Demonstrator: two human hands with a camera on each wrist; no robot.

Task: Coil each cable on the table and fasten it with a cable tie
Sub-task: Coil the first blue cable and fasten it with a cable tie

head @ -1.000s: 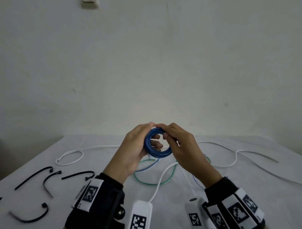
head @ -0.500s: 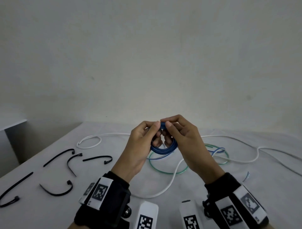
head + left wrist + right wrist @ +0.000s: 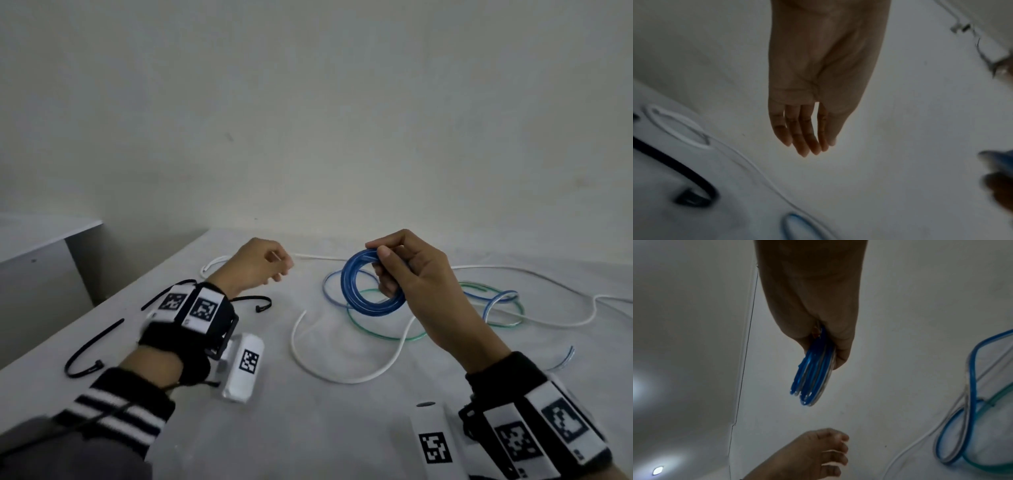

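Right hand (image 3: 416, 274) pinches the blue cable coil (image 3: 368, 286) above the counter (image 3: 308, 428); left hand (image 3: 257, 265) hangs loose and empty near the black cable ties (image 3: 251, 301). With one-handed hold, the untied coil could spring open

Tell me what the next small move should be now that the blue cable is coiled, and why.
Probably send the left hand to pick up a black cable tie just beside it. The right hand alone pinches the blue coil, which has no tie on it, while the left hangs empty.
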